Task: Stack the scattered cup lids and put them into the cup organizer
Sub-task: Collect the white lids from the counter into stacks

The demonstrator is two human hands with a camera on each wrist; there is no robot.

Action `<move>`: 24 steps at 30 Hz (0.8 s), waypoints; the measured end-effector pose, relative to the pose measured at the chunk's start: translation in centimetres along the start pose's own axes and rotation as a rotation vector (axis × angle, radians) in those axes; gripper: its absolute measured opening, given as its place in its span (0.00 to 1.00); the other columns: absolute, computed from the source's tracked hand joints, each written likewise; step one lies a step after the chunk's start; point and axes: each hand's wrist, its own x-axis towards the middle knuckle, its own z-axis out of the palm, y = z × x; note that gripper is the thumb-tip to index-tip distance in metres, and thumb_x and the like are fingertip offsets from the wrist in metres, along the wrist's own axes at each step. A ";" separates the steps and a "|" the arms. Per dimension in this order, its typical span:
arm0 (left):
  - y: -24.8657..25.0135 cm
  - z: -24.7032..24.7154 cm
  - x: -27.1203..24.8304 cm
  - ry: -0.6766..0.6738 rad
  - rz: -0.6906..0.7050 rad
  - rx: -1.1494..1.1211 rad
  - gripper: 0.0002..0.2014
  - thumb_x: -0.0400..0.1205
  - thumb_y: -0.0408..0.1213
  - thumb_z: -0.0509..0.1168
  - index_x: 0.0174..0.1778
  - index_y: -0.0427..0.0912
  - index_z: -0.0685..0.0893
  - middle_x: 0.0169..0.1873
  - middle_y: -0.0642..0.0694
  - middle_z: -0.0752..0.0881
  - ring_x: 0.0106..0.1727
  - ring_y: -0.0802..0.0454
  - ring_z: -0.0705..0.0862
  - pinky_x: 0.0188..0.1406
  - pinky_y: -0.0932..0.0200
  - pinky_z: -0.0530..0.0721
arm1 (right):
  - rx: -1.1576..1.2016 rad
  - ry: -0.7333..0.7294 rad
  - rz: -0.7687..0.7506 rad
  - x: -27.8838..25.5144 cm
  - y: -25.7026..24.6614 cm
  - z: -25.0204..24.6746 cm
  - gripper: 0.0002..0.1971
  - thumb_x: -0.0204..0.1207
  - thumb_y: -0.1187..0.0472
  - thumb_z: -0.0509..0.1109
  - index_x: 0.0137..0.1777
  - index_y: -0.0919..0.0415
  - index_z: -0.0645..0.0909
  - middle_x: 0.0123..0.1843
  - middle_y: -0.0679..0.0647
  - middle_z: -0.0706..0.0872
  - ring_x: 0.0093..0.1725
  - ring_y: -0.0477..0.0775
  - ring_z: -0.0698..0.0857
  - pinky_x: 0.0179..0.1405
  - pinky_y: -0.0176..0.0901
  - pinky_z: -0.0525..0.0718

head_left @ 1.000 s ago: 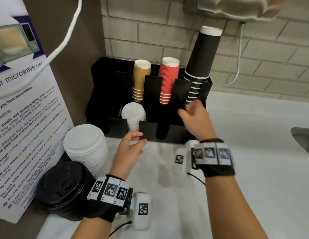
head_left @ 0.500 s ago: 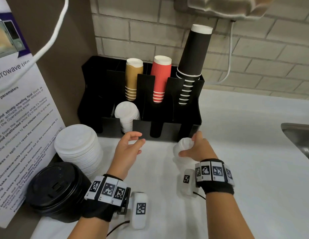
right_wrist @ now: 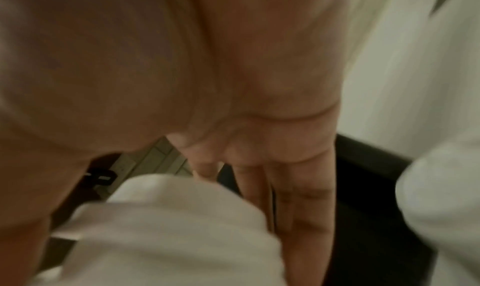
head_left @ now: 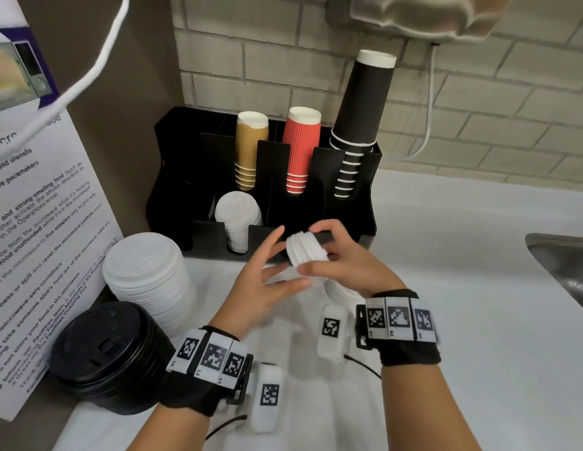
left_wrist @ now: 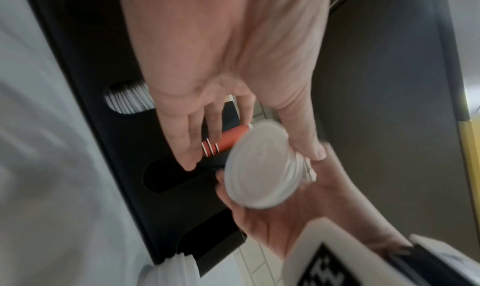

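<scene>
A small stack of white lids (head_left: 301, 250) lies on its side in the air just in front of the black cup organizer (head_left: 345, 219). My right hand (head_left: 316, 252) grips it, index finger over the top and thumb beneath. My left hand (head_left: 278, 260) is open, its fingers spread at the stack's left end; the left wrist view shows its thumb by the stack of lids (left_wrist: 262, 167). Inside the organizer's front slot sits another stack of white lids (head_left: 238, 219). More white lids (head_left: 340, 292) lie on the counter, partly hidden under my right hand.
A tall stack of larger white lids (head_left: 147, 278) and a stack of black lids (head_left: 108, 353) stand at the left by a notice board (head_left: 39, 239). Brown, red and black cups (head_left: 300, 148) fill the organizer's rear slots. A sink edge (head_left: 563, 255) is at the right.
My right hand came back from the organizer, took the small lid stack off the counter and lifted it toward my left hand, whose fingers opened beside it.
</scene>
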 end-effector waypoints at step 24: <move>0.6 0.2 -0.1 0.065 0.182 -0.026 0.45 0.59 0.42 0.81 0.73 0.62 0.72 0.69 0.48 0.78 0.65 0.61 0.82 0.56 0.58 0.87 | 0.214 -0.106 -0.144 0.0 -1.1 1.2 0.33 0.63 0.60 0.84 0.67 0.42 0.76 0.58 0.59 0.82 0.57 0.60 0.86 0.58 0.56 0.87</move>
